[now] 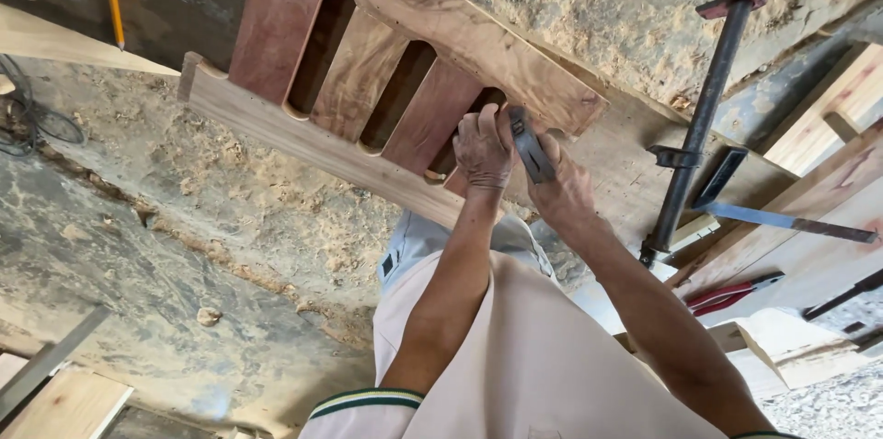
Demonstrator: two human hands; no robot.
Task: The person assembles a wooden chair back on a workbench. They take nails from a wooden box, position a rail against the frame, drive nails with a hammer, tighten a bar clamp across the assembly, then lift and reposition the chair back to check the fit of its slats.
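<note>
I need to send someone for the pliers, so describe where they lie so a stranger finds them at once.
Start at the long black bar clamp with its red head, standing right of the slatted wooden panel. Past its foot, on the pale boards, lie the pliers. They alone there have red handles; the steel square beside them is bare metal.

Your left hand (482,149) hides the lower end of the metal tool (531,145). The slatted wooden frame (386,80) and the bar clamp (708,99) run off the top edge.
</note>
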